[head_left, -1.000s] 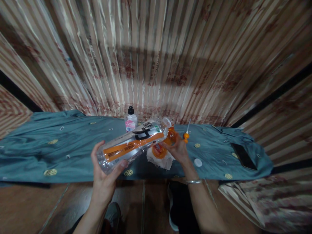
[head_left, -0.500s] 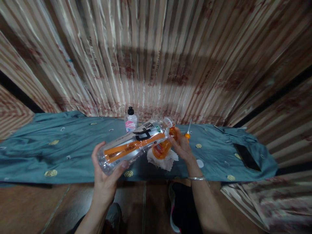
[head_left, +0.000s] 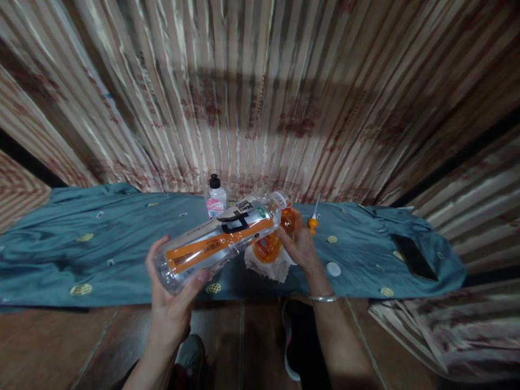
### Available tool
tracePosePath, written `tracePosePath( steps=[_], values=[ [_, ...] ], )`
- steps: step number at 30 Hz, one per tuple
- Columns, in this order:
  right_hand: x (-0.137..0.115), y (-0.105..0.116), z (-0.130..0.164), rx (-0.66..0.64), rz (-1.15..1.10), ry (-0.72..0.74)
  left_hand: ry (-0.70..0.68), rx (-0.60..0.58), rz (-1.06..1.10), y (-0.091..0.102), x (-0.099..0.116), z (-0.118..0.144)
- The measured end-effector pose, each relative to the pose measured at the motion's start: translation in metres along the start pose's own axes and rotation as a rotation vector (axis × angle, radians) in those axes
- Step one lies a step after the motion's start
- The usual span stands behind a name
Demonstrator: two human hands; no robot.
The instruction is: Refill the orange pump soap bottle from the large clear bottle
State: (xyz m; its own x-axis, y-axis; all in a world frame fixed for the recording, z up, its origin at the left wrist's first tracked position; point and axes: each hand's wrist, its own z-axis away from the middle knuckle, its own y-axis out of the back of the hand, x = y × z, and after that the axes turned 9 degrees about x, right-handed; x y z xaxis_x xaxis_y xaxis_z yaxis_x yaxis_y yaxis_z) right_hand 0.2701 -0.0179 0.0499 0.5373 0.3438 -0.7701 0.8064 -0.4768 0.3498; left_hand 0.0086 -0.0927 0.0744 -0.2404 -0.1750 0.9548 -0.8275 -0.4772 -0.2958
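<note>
A bench [head_left: 101,254] draped in teal cloth is backed by striped curtains [head_left: 252,92]. The clear bottle [head_left: 219,241] stays gripped by the left hand [head_left: 173,295], the orange bottle [head_left: 273,242] by the right hand [head_left: 300,246]; the view is shifted slightly.

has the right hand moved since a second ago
Yes, slightly. The right hand sat just below the screwdriver's orange handle; now it is left of it, closer around the small orange bottle.

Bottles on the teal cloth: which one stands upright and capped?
The small clear bottle with the black cap and pink label, standing at the back; the large clear orange-labelled bottle is tilted in the left hand.
</note>
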Motion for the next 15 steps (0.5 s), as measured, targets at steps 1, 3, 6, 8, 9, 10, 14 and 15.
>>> tracePosePath(
  steps=[1, 3, 6, 8, 9, 10, 14, 15],
  values=[
    [0.001, 0.0, 0.0, -0.013, -0.006, 0.003, -0.003, -0.002, -0.004, 0.001, -0.001, -0.001],
    [0.003, 0.0, 0.0, -0.04, -0.014, -0.002, -0.016, -0.001, -0.01, 0.004, -0.003, -0.003],
    [0.006, -0.001, -0.001, -0.047, -0.002, -0.027, -0.026, -0.011, -0.009, 0.007, -0.005, -0.005],
    [0.007, -0.002, 0.0, -0.048, 0.006, -0.04, -0.027, -0.019, -0.006, 0.009, -0.005, -0.006],
    [0.007, -0.003, 0.0, -0.048, 0.008, -0.044, -0.029, -0.019, -0.003, 0.01, -0.005, -0.007],
    [0.007, -0.003, 0.0, -0.046, 0.013, -0.046, -0.031, -0.017, -0.002, 0.011, -0.006, -0.008],
    [0.007, -0.006, 0.0, -0.031, 0.033, -0.029, -0.033, -0.007, -0.007, 0.014, -0.006, -0.01],
    [0.007, -0.006, 0.0, -0.028, 0.034, -0.023, -0.031, -0.008, -0.006, 0.015, -0.005, -0.01]
  ],
)
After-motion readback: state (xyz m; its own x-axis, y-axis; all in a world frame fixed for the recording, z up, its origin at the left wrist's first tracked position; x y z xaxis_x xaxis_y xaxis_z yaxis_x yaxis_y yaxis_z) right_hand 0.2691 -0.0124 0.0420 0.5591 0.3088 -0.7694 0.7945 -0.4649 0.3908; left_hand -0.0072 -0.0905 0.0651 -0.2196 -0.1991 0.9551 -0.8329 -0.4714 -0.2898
